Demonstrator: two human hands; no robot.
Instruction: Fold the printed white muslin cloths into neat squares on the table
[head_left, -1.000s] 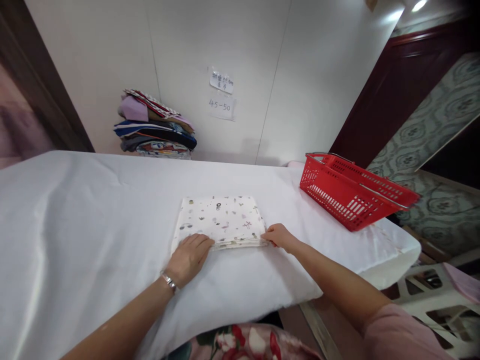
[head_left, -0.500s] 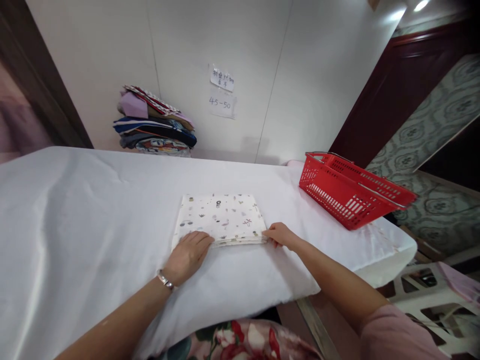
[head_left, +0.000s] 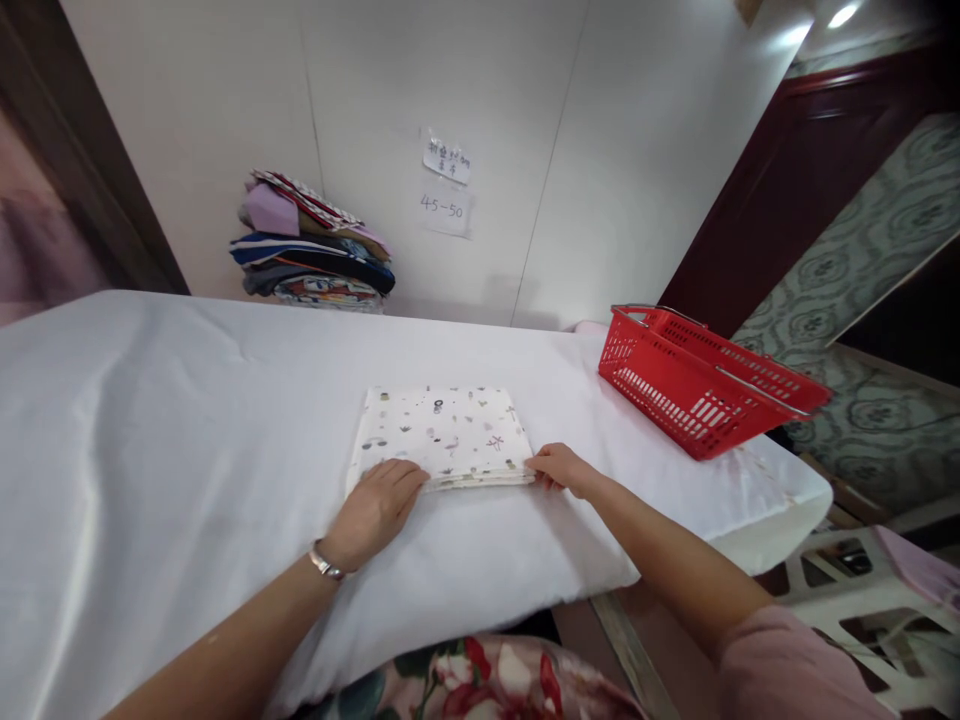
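Note:
A folded white cloth with small printed figures [head_left: 444,432] lies flat in the middle of the white-covered table [head_left: 165,420]. My left hand [head_left: 376,508] rests on the cloth's near left corner, fingers curled over its edge. My right hand [head_left: 561,470] is at the near right corner, fingertips pinched on the cloth's edge. A bracelet sits on my left wrist.
A red plastic basket [head_left: 705,380] stands tilted at the table's right end. A stack of folded coloured clothes [head_left: 311,245] sits against the far wall, with two paper notes [head_left: 445,185] taped to the wall beside it. The table's right edge drops off near the basket.
Both hands stay on the cloth's near corners; only the camera has shifted slightly.

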